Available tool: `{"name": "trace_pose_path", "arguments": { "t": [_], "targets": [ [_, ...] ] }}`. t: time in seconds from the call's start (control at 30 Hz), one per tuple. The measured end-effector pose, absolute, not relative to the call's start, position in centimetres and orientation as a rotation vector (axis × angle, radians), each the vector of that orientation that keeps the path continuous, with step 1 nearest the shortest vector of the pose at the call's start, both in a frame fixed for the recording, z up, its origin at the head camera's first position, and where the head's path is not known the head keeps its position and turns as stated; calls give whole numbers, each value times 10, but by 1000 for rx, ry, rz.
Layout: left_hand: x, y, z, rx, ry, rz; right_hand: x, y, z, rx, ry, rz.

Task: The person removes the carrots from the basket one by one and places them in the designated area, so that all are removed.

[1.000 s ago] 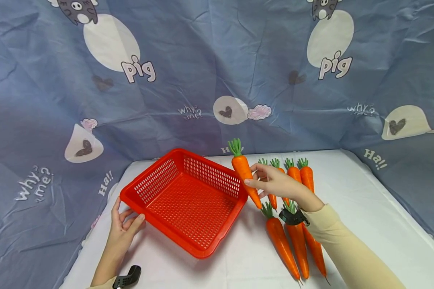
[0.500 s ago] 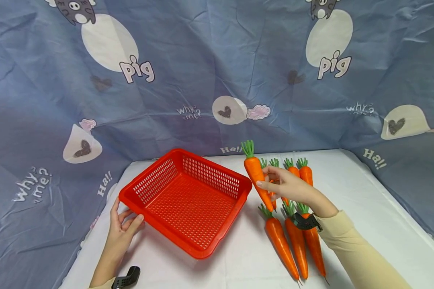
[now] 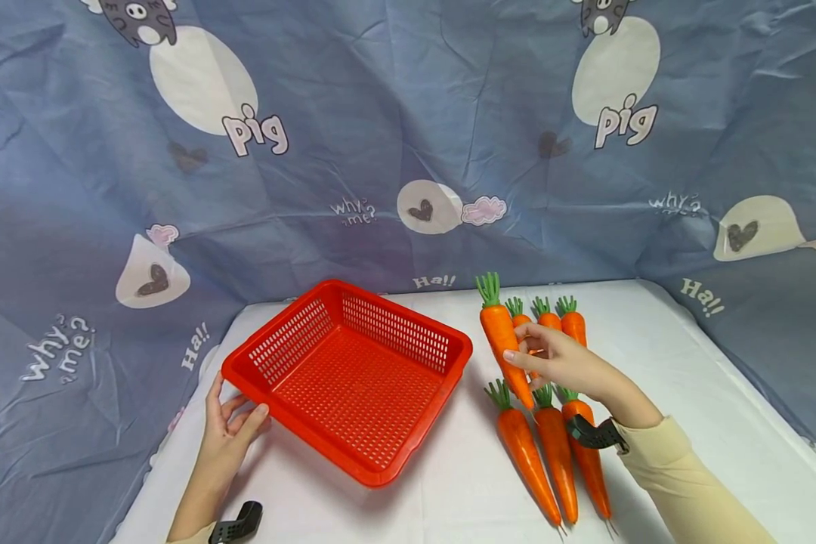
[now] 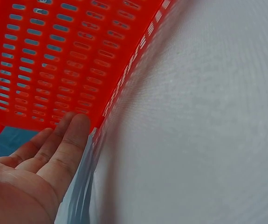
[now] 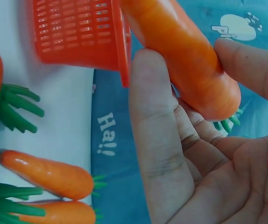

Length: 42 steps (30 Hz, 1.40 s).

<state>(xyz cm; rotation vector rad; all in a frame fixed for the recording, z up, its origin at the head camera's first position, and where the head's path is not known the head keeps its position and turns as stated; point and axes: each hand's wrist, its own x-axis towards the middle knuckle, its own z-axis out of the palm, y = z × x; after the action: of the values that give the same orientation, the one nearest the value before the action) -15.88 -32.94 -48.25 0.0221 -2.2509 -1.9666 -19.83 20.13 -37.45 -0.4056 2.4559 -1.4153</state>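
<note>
My right hand (image 3: 578,366) holds a carrot (image 3: 502,336) with green leafy tops between thumb and fingers. It is tilted, leaves up and to the left, to the right of the red basket (image 3: 449,408). In the right wrist view the carrot (image 5: 189,65) runs between the fingers, close to the basket's rim. My left hand (image 3: 227,438) grips the basket's left corner, thumb along the near side and fingers around the outside. In the left wrist view, fingertips rest against the slotted wall (image 4: 54,60). The basket's inside shows bare mesh.
Three carrots (image 3: 530,461) lie in a front row on the white tabletop (image 3: 721,393). Several more (image 3: 574,326) lie behind, partly hidden by my right hand. A blue patterned cloth (image 3: 353,136) hangs at the back and sides. Both wrists wear black straps.
My right hand has carried the carrot rightward and slightly nearer, away from the basket's right rim and in front of the back carrots. My left hand and the basket stay about the same.
</note>
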Motion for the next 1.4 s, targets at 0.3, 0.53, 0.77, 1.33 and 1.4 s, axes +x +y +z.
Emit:
{"name": "trace_pose_path", "arguments": {
  "t": [0.3,0.53,0.77,1.33,1.4],
  "targets": [
    [-159,-328,-482,63,-2253,-1988,-187,213,-385,-363,2414,-1454],
    [-159,-329,-481,53,-2251,-1972,-180,224,-392,-328,2433,-1438],
    [-159,-328,-481,50,-2251,-1980,-169,242,-396,-287,2422,-1465],
    [-160,-330,-482,34,-2247,-1987,-142,282,-413,-158,2398,-1491],
    [-160,-329,-482,31,-2245,-1986,-138,286,-416,-170,2375,-1509]
  ]
}}
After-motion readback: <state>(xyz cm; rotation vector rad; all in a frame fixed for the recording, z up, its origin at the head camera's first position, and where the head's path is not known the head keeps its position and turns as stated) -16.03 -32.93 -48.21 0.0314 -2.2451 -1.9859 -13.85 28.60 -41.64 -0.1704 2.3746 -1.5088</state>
